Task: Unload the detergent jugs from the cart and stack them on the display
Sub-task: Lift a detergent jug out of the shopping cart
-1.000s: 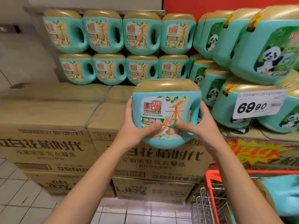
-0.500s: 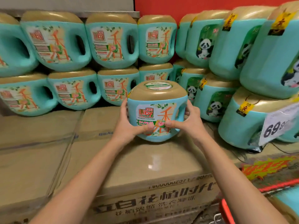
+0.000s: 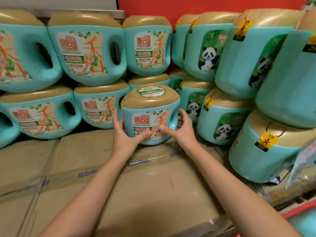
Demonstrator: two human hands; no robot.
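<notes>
On the display's left, two rows of stacked jugs (image 3: 89, 55) are sitting on cardboard boxes (image 3: 153, 185). At the centre, the left hand (image 3: 125, 139) is gripping the held jug (image 3: 150, 117), its thumb curling across the label and its fingers round the side. This jug is standing upright, low over the boxes, just before the lower row; whether it is touching them is unclear. The right hand (image 3: 183, 132) is clasping its handle side likewise. Panda jugs (image 3: 222, 120) are crowding close on the right.
</notes>
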